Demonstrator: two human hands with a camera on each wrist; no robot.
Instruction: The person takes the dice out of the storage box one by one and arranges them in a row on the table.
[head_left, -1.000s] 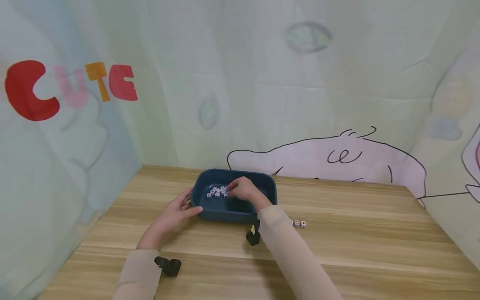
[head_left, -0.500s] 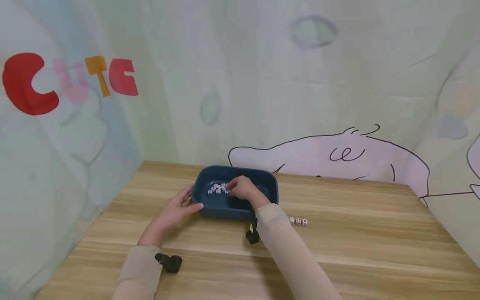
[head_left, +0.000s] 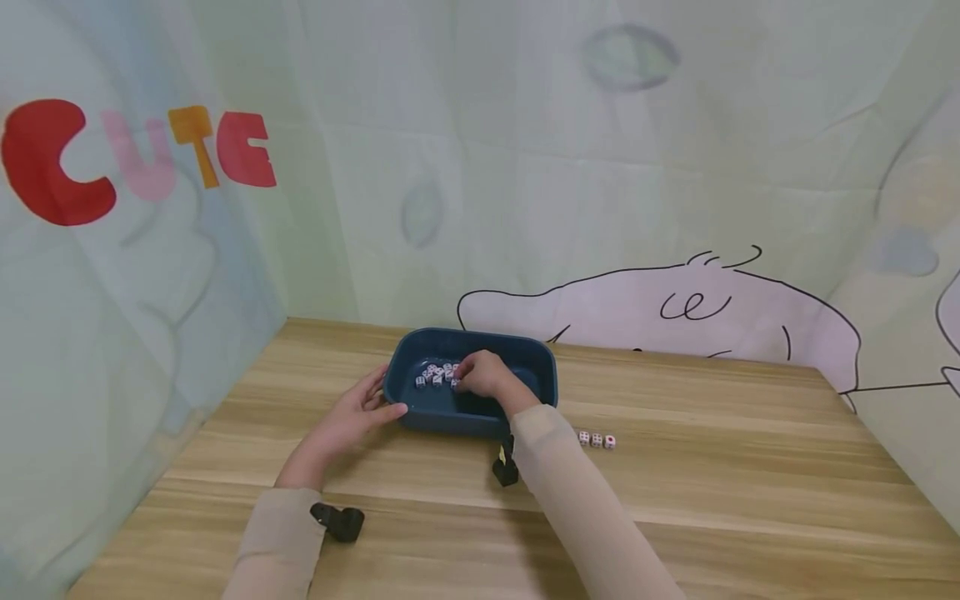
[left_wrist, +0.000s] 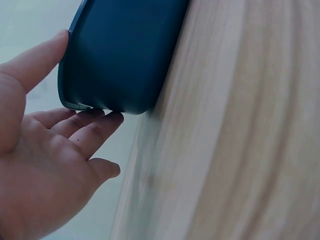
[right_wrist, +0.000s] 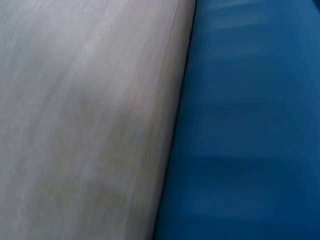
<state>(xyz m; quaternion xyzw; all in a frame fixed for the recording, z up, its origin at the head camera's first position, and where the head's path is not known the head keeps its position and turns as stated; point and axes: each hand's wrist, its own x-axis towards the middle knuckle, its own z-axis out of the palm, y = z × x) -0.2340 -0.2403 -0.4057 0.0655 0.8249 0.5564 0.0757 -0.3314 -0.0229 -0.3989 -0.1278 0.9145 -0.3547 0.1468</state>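
Note:
A dark blue rectangular basin [head_left: 450,425] stands on the wooden table, several white dice [head_left: 437,377] clustered in its left half. My left hand [head_left: 351,427] is at the basin's left end, thumb on the front rim and fingers along the outer side. In the left wrist view, the straight fingertips of that left hand [left_wrist: 60,145] touch the basin wall [left_wrist: 125,55]. My right hand [head_left: 491,379] reaches inside with bent fingers, its fingertips right at the right edge of the dice; I cannot tell whether a die is pinched. The right wrist view shows only the basin's blue side [right_wrist: 245,130] and table.
A short row of dice [head_left: 597,440] lies on the table [head_left: 712,500] right of the basin, partly hidden by the right sleeve [head_left: 585,500]. A printed cloth backdrop [head_left: 360,208] rises behind the table and on its left. Black wrist cameras [head_left: 341,523] sit at both cuffs.
The head view has tilted slightly, so the whole scene sits a little higher. The hands, the basin and the dice have hardly moved relative to each other.

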